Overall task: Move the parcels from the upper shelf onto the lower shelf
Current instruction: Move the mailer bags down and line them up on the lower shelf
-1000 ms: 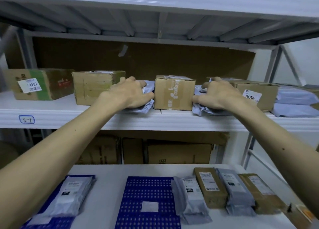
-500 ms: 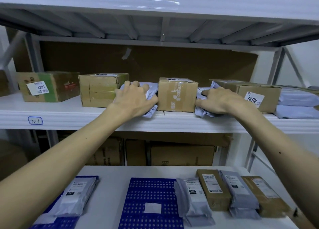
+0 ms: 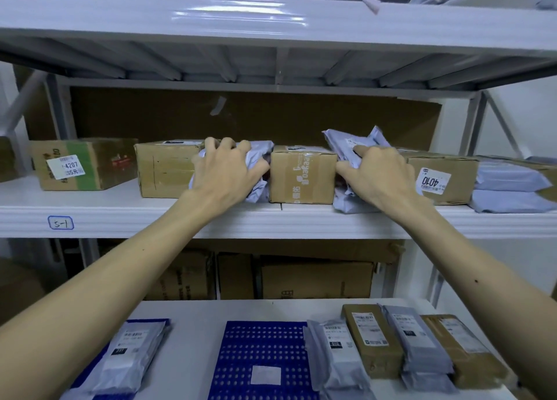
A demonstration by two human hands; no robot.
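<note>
Grey plastic is bunching under both grips. Left of the middle cardboard box (image 3: 303,175), the left hand (image 3: 224,170) is curling its fingers (image 3: 227,145) over a soft mailer (image 3: 257,155) wedged against that box, likely gathering slack so the bag slides out. Right of the box, the right hand (image 3: 379,173) is pinching a second mailer (image 3: 345,145), whose far end is tilting up off the upper shelf (image 3: 120,215). Below the box, the lower shelf (image 3: 193,312) is holding a row of parcels (image 3: 372,339).

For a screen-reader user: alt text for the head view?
The left hand and right hand each grip a grey mailer bag on the upper shelf, either side of a cardboard box. Parcels lie on the lower shelf.
</note>
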